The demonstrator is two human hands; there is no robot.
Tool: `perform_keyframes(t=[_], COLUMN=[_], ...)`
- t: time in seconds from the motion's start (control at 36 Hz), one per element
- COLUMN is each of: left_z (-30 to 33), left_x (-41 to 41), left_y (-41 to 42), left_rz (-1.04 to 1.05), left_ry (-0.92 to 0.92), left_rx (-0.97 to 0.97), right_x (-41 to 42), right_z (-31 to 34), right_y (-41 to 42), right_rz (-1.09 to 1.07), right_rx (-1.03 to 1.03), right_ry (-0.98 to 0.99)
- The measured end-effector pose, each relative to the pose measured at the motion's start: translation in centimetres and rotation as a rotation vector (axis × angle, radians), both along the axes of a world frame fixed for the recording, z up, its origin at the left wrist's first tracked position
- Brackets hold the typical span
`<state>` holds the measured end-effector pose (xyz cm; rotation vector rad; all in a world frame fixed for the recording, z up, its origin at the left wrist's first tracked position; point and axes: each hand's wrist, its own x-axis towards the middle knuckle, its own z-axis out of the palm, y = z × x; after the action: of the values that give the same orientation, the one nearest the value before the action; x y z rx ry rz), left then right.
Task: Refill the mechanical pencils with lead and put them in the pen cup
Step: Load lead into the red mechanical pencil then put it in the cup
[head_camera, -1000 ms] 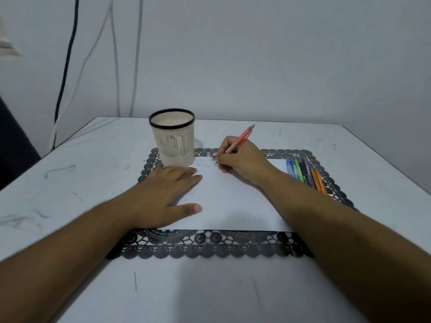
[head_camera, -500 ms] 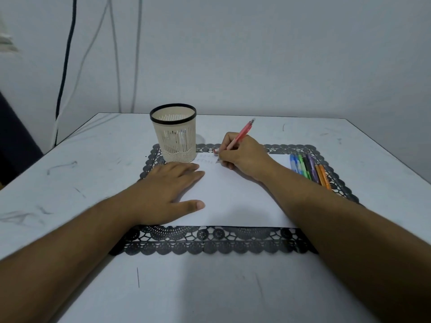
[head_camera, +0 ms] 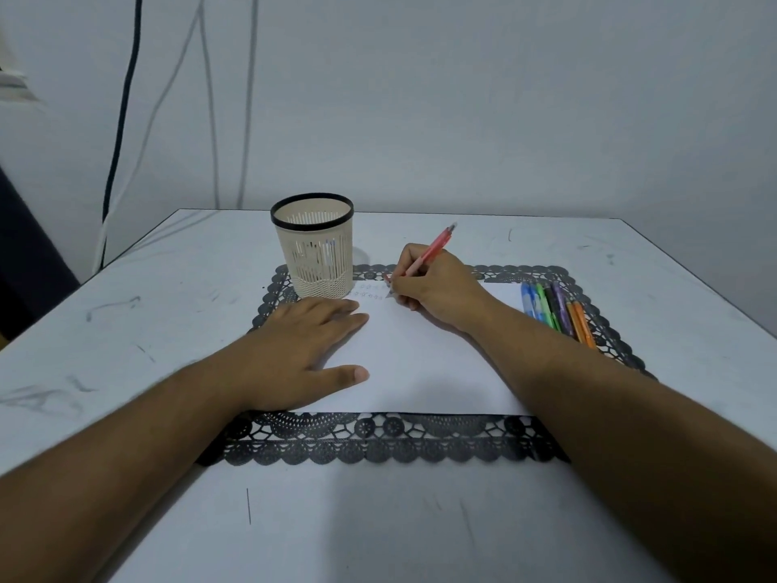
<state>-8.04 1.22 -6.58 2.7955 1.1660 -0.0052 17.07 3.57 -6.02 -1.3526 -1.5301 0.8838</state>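
Here we see the red mechanical pencil gripped in our right hand, its tip down on the white paper beside faint marks. Our left hand lies flat with straight fingers on the paper, and the pen cup stands just beyond its fingertips. More coloured pencils lie to the right of our right wrist on the black lace mat covering the desk.

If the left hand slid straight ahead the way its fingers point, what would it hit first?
Probably the pen cup: the left hand lies flat on the paper, fingertips just short of its base, though they angle slightly right, so depth is uncertain.
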Motion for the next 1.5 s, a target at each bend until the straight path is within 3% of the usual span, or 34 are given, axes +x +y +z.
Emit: perform_keyframes(t=[0.53, 1.5], left_z=[-0.2, 0.0], left_x=[-0.1, 0.0], left_y=[0.1, 0.0], left_rz=[-0.006, 0.000], left_ry=[0.009, 0.003], left_rx=[0.010, -0.003], right_x=[0.5, 0.1], right_z=[0.5, 1.0], right_y=[-0.6, -1.3], right_rz=[-0.023, -0.068], right_rx=[-0.003, -0.010], right_ry=[0.160, 0.051])
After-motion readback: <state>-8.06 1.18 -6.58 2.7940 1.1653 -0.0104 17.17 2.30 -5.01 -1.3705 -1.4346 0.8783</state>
